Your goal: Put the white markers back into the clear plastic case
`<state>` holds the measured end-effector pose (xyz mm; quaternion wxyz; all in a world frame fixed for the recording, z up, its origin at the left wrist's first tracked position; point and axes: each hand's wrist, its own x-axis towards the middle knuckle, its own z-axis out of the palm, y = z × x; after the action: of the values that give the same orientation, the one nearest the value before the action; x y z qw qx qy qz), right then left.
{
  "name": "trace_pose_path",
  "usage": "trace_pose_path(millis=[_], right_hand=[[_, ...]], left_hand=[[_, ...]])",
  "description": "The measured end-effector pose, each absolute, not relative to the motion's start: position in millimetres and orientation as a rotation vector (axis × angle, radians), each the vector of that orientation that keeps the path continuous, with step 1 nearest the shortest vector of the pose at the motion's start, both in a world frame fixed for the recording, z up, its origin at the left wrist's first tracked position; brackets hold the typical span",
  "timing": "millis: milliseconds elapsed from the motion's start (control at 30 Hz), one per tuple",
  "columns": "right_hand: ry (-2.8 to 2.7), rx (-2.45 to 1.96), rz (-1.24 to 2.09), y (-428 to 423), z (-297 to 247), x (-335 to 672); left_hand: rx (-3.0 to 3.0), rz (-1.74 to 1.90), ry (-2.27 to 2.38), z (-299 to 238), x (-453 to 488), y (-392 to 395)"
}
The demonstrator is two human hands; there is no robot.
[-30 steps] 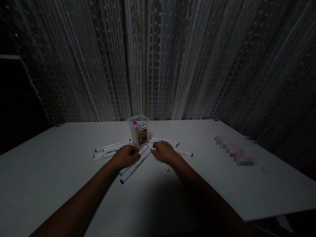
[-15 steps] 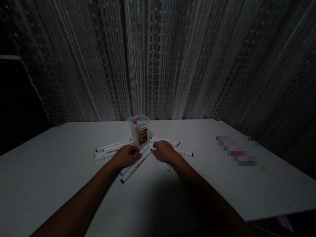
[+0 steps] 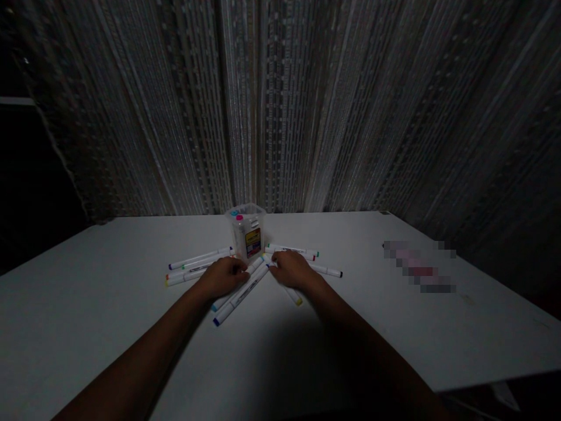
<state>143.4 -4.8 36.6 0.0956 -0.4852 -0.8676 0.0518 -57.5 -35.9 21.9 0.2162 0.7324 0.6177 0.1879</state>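
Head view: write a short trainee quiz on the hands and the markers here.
1. True or false: the clear tub stands upright on the white table.
2. The left hand and right hand rest: A on loose markers; B inside the tub; C off the table.
3. Which hand is nearer the yellow-tipped marker?
Key: 1 true; 2 A; 3 right.

Smooth white plastic markers [image 3: 240, 294] lie on a matt white counter [image 3: 109, 304] beside a clear glossy plastic tub [image 3: 248, 231], before a coarse woven curtain [image 3: 307, 105].
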Motion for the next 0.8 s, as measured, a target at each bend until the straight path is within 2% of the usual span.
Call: trace_pose_path(millis=[800], right_hand=[[-2.588, -1.462, 0.177, -7.6, 40.7, 143.3]], left_hand=[[2.013, 0.519, 1.689, 21.8, -58.3, -35.4]])
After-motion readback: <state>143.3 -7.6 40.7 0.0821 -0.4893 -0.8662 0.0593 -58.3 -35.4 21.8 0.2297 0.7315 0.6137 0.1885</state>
